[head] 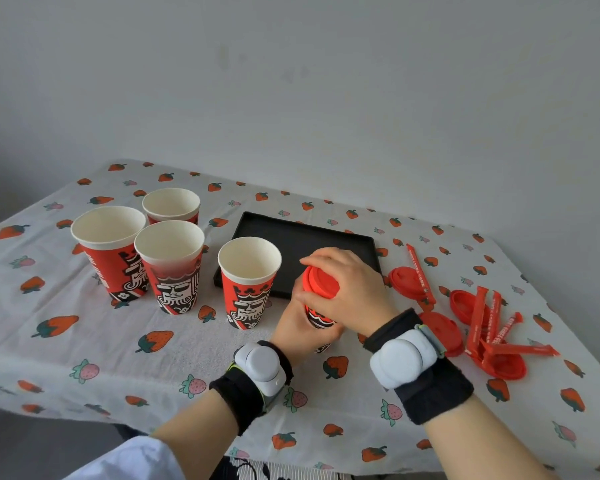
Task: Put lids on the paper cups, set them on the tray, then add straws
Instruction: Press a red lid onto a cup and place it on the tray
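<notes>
One cup (320, 318) (largely hidden): left hand (297, 329) grips it, right hand (349, 289) clasps its lid (321, 280).

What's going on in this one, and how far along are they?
A person is capping a cup: the left hand grips its body while the right hand presses a red lid onto its rim, just in front of the black tray. Four open cups stand to the left, without lids. No cup is on the tray yet. Spare lids and wrapped straws lie to the right, untouched.
</notes>
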Motion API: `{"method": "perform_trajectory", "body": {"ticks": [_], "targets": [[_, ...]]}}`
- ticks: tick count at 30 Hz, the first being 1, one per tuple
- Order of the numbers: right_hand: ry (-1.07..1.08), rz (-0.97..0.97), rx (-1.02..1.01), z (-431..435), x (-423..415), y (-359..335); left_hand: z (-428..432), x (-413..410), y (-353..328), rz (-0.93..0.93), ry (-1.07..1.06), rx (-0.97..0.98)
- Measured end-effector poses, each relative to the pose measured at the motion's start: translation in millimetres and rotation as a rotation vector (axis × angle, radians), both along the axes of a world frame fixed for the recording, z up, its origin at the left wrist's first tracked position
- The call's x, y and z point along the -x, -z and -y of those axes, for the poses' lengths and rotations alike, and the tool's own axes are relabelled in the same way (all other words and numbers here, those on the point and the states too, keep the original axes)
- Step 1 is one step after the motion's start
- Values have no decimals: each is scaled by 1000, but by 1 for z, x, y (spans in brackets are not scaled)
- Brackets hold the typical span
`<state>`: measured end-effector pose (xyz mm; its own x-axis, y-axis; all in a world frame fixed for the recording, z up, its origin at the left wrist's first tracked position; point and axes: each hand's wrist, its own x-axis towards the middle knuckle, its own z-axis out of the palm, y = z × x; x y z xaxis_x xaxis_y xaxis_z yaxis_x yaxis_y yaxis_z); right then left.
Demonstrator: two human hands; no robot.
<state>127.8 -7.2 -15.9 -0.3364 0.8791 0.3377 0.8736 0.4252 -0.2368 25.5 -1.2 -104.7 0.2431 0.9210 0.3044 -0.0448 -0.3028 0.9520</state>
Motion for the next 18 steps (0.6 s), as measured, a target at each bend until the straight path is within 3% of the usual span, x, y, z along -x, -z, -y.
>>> {"method": "perform_trajectory", "body": {"ticks": [10, 18], "targets": [[27, -91, 108, -2, 1, -4, 0, -2, 2, 25, -17, -12], [25, 42, 154, -7, 1, -6, 0, 0, 3, 36, 14, -14]]}}
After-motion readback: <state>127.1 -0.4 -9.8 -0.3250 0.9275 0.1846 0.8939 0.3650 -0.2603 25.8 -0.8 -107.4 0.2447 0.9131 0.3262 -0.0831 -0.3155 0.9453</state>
